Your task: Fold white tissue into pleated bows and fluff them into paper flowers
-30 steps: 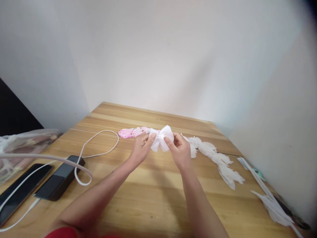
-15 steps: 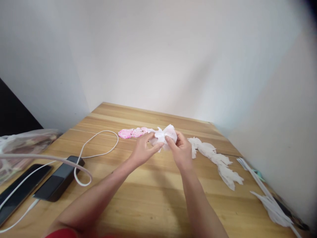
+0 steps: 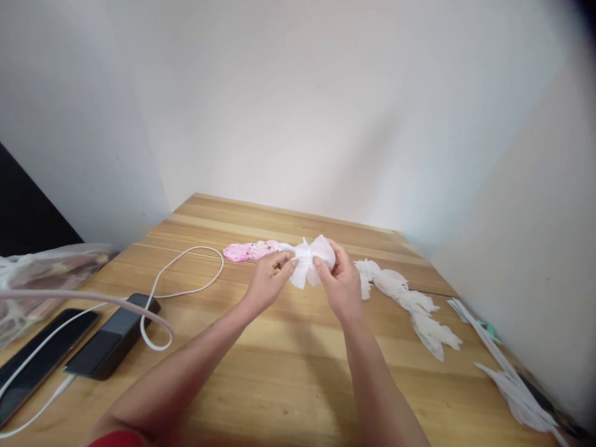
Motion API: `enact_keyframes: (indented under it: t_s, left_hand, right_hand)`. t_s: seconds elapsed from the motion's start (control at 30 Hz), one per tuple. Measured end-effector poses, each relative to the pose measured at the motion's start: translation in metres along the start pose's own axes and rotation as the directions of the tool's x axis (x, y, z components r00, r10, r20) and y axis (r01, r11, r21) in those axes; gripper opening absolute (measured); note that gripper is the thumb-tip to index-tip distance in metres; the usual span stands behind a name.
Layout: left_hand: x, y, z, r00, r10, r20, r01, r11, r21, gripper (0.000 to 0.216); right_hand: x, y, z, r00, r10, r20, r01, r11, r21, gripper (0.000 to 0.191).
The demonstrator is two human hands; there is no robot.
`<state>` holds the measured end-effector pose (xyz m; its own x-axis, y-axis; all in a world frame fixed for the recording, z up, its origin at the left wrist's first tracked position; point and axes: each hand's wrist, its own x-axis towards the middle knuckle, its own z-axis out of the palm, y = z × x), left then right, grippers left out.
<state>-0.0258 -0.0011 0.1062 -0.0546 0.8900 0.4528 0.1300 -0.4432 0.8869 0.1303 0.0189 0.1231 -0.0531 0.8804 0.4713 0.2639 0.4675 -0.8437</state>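
A white tissue-paper flower point(image 3: 307, 263), gathered at its middle with layers fanned out to the sides, is held up over the table between both hands. My left hand point(image 3: 270, 276) pinches its left side between thumb and fingers. On the right side, my right hand point(image 3: 341, 276) grips it, thumb in front and fingers behind. Just beyond my left hand lies a row of pink and white paper flowers point(image 3: 251, 250), partly hidden by the hands. To the right of my right hand, several white gathered paper pieces point(image 3: 410, 301) run in a slanting row.
Along the right edge lie white thin sticks point(image 3: 488, 335) and a bundle of white paper strips point(image 3: 516, 397). On the left are a black power bank point(image 3: 112, 338), a phone point(image 3: 41, 354), a looping white cable point(image 3: 205, 248) and a clear plastic bag point(image 3: 46, 279). Walls close off the back and right of the wooden table point(image 3: 261, 372).
My left thumb has drawn back to the left from the flower's centre, and the lower layers now hang more spread. My right hand keeps its grip almost unmoved.
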Motion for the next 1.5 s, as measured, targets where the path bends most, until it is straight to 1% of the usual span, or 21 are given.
enact_keyframes:
  t_s: [0.07,0.17,0.3,0.4,0.5,0.7,0.8,0.87,0.97,1.07,1.17,1.27,1.37,1.43,1.5]
  left_hand:
    - [0.0,0.002,0.0,1.0,-0.016,0.01,0.016,0.999,-0.035,0.035]
    - [0.001,0.004,-0.001,0.999,-0.042,-0.018,0.041,0.997,-0.069,0.039]
    - [0.001,0.004,-0.001,0.997,-0.064,-0.035,0.061,0.993,-0.102,0.041]
    - [0.001,0.004,-0.001,0.997,-0.059,-0.045,0.056,0.996,-0.072,0.043]
    - [0.0,0.004,-0.002,0.995,-0.064,-0.073,0.06,0.997,-0.055,0.043]
    - [-0.002,0.004,-0.003,0.992,-0.103,-0.068,0.093,0.987,-0.131,0.057]
    - [0.0,0.004,-0.002,0.995,-0.085,-0.052,0.08,0.992,-0.1,0.05]
    - [0.001,0.003,-0.001,0.997,-0.065,-0.044,0.061,0.996,-0.07,0.042]
    - [0.003,-0.002,0.0,0.997,-0.063,-0.04,0.059,0.993,-0.101,0.028]
    - [0.003,-0.005,0.001,0.998,-0.064,-0.026,0.06,0.991,-0.123,0.02]
    - [0.002,-0.005,0.001,0.999,-0.014,-0.028,0.014,1.0,-0.021,0.019]
    - [-0.001,-0.004,0.0,0.996,0.07,-0.057,-0.059,0.982,0.179,0.016]
    - [-0.002,-0.003,-0.001,0.982,0.179,-0.059,-0.144,0.915,0.377,0.012]
    - [-0.003,-0.003,-0.002,0.972,0.234,-0.039,-0.19,0.866,0.462,0.011]
    - [-0.003,-0.004,-0.002,0.964,0.264,-0.03,-0.21,0.828,0.519,0.011]
  right_hand:
    - [0.001,0.0,-0.001,1.0,0.019,0.004,-0.019,0.998,0.057,0.043]
    - [0.002,-0.001,-0.002,0.999,0.042,0.022,-0.045,0.991,0.126,0.043]
    - [0.002,-0.003,-0.003,0.997,0.053,0.049,-0.06,0.986,0.158,0.047]
    - [0.001,-0.002,-0.002,0.997,0.028,0.072,-0.035,0.994,0.103,0.051]
    - [0.0,-0.001,-0.001,0.999,0.004,0.054,-0.006,0.999,0.031,0.05]
    - [-0.002,-0.003,-0.004,1.0,0.015,0.023,-0.013,0.998,-0.063,0.05]
    - [-0.003,-0.007,-0.006,0.999,-0.006,0.032,0.009,0.996,-0.091,0.045]
    - [-0.004,-0.009,-0.008,0.998,-0.035,0.057,0.041,0.994,-0.099,0.038]
    - [-0.003,-0.011,-0.009,0.987,-0.092,0.132,0.107,0.987,-0.117,0.025]
    - [-0.003,-0.01,-0.009,0.973,-0.155,0.172,0.178,0.975,-0.132,0.02]
    - [-0.003,-0.01,-0.008,0.973,-0.17,0.153,0.193,0.97,-0.15,0.02]
    - [-0.004,-0.014,-0.009,0.972,-0.148,0.182,0.177,0.972,-0.155,0.024]
    - [-0.006,-0.02,-0.009,0.963,-0.11,0.248,0.164,0.964,-0.207,0.033]
    - [-0.007,-0.024,-0.008,0.953,-0.103,0.284,0.175,0.954,-0.244,0.041]
    - [-0.007,-0.024,-0.006,0.951,-0.107,0.291,0.188,0.945,-0.267,0.046]
